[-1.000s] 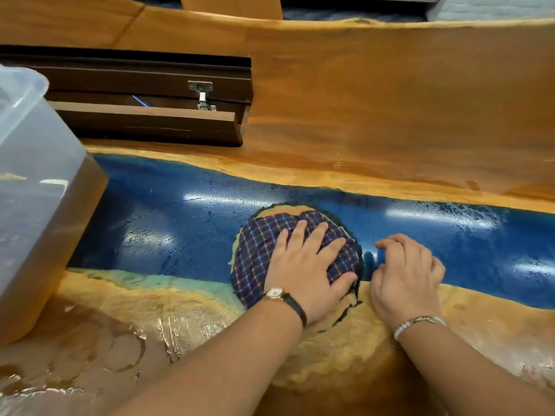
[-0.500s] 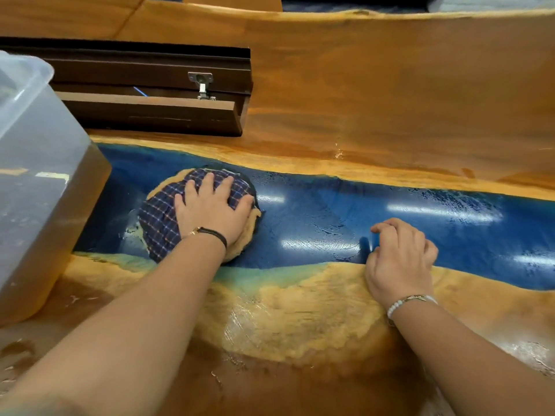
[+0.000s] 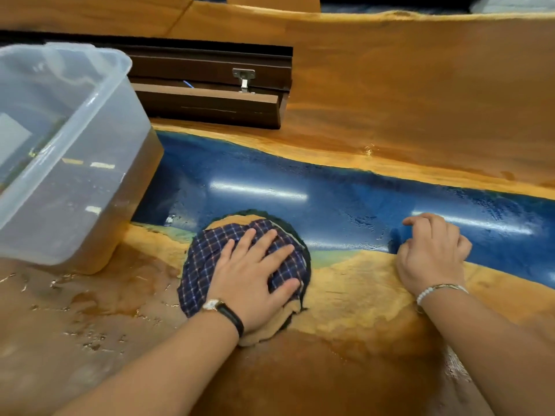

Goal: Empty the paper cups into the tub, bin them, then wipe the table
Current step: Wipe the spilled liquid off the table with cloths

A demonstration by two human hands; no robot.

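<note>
A round cloth point(image 3: 207, 262), navy plaid on top with a tan underside, lies flat on the wood and blue resin table point(image 3: 345, 205). My left hand point(image 3: 255, 277) presses on it with the fingers spread flat. My right hand point(image 3: 429, 253) rests on the table to the right, fingers loosely curled and holding nothing. A clear plastic tub point(image 3: 66, 151) with brownish liquid in it stands at the left, close to the cloth. No paper cups are in view.
A dark wooden hatch with a metal hinge point(image 3: 244, 79) sits recessed in the table behind the tub. Wet streaks and droplets point(image 3: 99, 298) cover the wood in front of the tub. The table's far half point(image 3: 420, 85) is bare wood.
My left hand slid the cloth from the middle out to the left by the tub, then back right and nearer to me. My right hand stayed put.
</note>
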